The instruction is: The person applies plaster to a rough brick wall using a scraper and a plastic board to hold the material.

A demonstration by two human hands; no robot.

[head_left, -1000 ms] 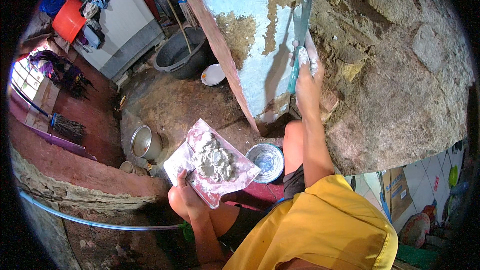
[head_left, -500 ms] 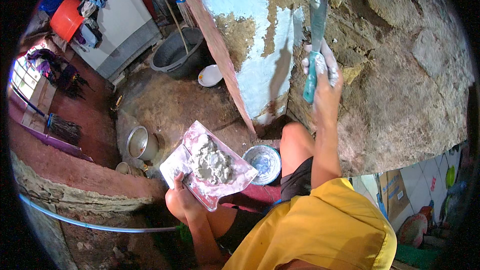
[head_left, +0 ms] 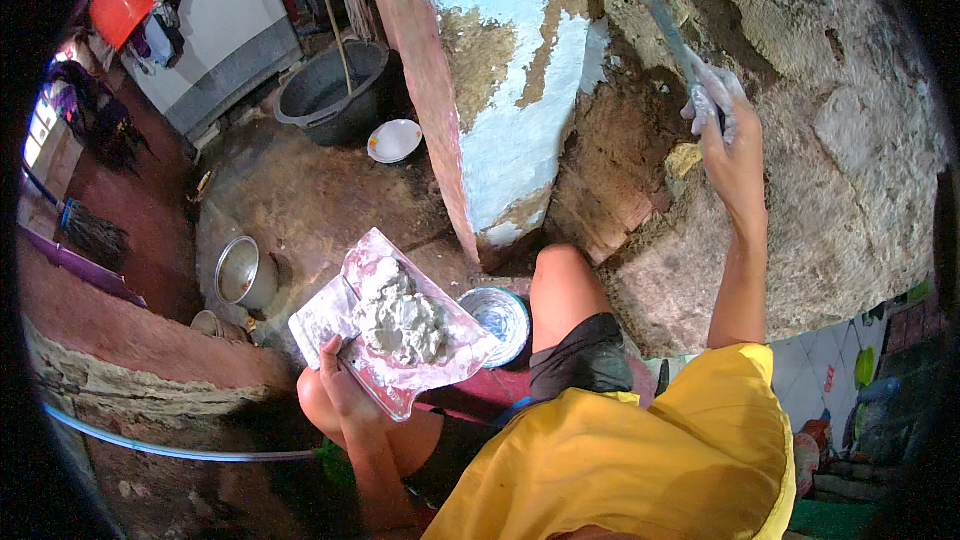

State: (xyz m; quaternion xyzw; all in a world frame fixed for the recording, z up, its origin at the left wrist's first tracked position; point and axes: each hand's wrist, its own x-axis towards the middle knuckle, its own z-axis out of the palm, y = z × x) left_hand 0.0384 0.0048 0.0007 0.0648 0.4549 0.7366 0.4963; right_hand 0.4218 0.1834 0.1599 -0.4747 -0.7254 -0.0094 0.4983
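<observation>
My left hand (head_left: 345, 385) grips a pink-stained flat board (head_left: 466, 345), its thumb over the near edge. A lump of wet grey-white plaster (head_left: 402, 315) sits on the board. A pale flat piece (head_left: 318, 322) lies at the board's left side, beside my thumb. My right hand (head_left: 730, 120), its fingers smeared white, is closed around a putty knife (head_left: 664, 25) raised at the rough wall (head_left: 800, 200). The knife's tip is close to the bare stone; whether it touches I cannot tell. Most of its handle is hidden by my fingers.
A round tub (head_left: 498, 325) with white residue stands beside my knee. Ahead is a wall corner (head_left: 510, 140) with peeling light-blue paint. Back left are a black basin (head_left: 335, 95), a white plate (head_left: 395, 141) and a metal pot (head_left: 247, 273). A hose (head_left: 180, 452) runs along the lower left.
My right hand has moved right with the putty knife, whose blade now tilts to the upper left. The view has shifted slightly; my left hand still holds the board with the plaster.
</observation>
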